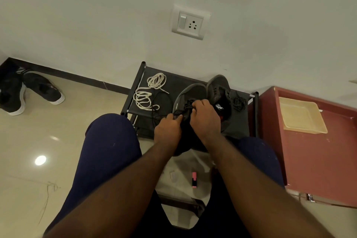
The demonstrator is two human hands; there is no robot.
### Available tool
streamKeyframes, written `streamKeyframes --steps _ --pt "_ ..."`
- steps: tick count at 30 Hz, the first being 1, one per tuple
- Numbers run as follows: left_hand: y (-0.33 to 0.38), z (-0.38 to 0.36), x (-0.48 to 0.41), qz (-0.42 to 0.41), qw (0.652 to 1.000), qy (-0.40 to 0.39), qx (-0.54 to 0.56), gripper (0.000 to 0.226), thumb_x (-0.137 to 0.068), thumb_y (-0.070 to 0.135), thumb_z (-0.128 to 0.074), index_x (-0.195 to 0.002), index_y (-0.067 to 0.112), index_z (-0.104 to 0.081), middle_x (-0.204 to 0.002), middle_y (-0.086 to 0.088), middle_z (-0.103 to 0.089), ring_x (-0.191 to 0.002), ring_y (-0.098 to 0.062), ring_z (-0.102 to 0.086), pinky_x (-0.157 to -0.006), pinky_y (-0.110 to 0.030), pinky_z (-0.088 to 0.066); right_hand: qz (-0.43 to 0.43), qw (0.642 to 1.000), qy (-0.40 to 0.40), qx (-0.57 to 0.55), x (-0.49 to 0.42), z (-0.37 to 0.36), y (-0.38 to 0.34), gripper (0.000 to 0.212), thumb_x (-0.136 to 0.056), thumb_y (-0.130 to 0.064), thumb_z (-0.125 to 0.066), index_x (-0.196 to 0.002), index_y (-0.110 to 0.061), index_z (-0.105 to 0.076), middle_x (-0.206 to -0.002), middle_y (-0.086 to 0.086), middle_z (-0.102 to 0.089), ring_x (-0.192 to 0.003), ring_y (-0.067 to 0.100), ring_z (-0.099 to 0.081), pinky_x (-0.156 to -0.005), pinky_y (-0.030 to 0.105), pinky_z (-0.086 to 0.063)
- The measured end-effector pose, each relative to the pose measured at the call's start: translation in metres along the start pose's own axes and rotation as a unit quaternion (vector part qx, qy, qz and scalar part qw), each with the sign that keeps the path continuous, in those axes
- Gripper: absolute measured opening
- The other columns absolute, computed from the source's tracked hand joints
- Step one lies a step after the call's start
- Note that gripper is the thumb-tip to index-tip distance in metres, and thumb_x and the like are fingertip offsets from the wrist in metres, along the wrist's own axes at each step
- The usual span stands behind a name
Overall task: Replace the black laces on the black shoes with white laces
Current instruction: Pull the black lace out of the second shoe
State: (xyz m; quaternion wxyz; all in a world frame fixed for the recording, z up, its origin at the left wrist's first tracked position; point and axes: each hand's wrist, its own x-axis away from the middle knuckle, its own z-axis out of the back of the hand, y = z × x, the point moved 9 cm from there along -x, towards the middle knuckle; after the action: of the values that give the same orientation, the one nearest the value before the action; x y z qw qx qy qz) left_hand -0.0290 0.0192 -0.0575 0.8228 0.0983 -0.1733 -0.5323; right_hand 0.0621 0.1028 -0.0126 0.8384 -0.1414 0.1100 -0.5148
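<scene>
Two black shoes lie on a low black rack [173,81]. The nearer shoe [190,92] still carries its black lace [188,106], part of which trails left across the rack. My left hand [170,128] grips the shoe's near side by the eyelets. My right hand [204,117] pinches the black lace over the tongue. The second shoe [219,88] lies behind it with empty eyelets, and a removed black lace [239,103] sits bunched to its right. Two coiled white laces [156,80] [143,98] rest on the rack's left part.
A red cabinet [313,150] with a beige tray [301,115] stands to the right. Another pair of dark shoes [29,91] lies on the tiled floor at far left. A pink marker [194,179] lies on the floor between my knees. A wall socket [190,23] is above.
</scene>
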Motion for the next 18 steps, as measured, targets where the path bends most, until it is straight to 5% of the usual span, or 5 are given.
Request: streamKeyframes --steps 4,8,12,15,18 --pt "-0.001 -0.004 -0.001 -0.005 1.0 -0.016 -0.007 0.049 -0.102 0.026 -0.042 -0.15 0.028 -0.032 -0.124 -0.009 -0.047 -0.109 -0.027 -0.051 -0.079 -0.037 -0.047 0.07 0.986 -0.116 0.093 -0.019 -0.024 -0.007 0.031 -0.098 -0.016 -0.044 -0.126 -0.015 -0.056 -0.126 0.008 -0.054 -0.115 0.028 -0.05 -0.088 0.044 -0.05" --pt "-0.001 -0.006 -0.002 -0.009 1.0 -0.027 0.001 0.049 -0.101 0.024 -0.04 -0.15 0.027 -0.034 -0.122 -0.011 -0.048 -0.107 -0.029 -0.053 -0.08 -0.039 -0.048 0.097 0.983 -0.111 0.112 -0.029 -0.023 -0.014 0.018 -0.099 -0.017 -0.042 -0.109 -0.013 -0.056 -0.113 0.01 -0.057 -0.103 0.03 -0.056 -0.077 0.042 -0.046" --pt "-0.003 -0.001 -0.003 0.003 0.999 -0.03 0.035 0.047 -0.099 0.024 -0.041 -0.146 0.027 -0.039 -0.12 -0.012 -0.05 -0.106 -0.03 -0.054 -0.083 -0.041 -0.049 -0.054 0.997 -0.021 -0.055 -0.036 -0.006 0.017 0.01 -0.097 -0.018 -0.045 -0.091 -0.013 -0.052 -0.093 0.013 -0.065 -0.085 0.033 -0.062 -0.075 0.046 -0.05" --pt "-0.004 -0.001 -0.002 0.016 0.997 -0.028 0.064 0.046 -0.098 0.025 -0.044 -0.144 0.027 -0.043 -0.119 -0.011 -0.051 -0.106 -0.029 -0.055 -0.085 -0.04 -0.05 -0.225 0.943 0.047 -0.239 -0.025 -0.006 0.059 0.011 -0.092 -0.016 -0.052 -0.082 -0.022 -0.052 -0.088 0.01 -0.067 -0.084 0.031 -0.066 -0.078 0.051 -0.056" --pt "-0.005 -0.003 -0.003 0.02 0.998 -0.03 0.059 0.046 -0.098 0.027 -0.045 -0.144 0.029 -0.043 -0.119 -0.01 -0.051 -0.106 -0.029 -0.055 -0.084 -0.04 -0.05 -0.214 0.948 0.033 -0.235 -0.021 -0.006 0.057 0.012 -0.091 -0.011 -0.052 -0.093 -0.021 -0.056 -0.094 0.008 -0.068 -0.091 0.03 -0.065 -0.084 0.05 -0.054"
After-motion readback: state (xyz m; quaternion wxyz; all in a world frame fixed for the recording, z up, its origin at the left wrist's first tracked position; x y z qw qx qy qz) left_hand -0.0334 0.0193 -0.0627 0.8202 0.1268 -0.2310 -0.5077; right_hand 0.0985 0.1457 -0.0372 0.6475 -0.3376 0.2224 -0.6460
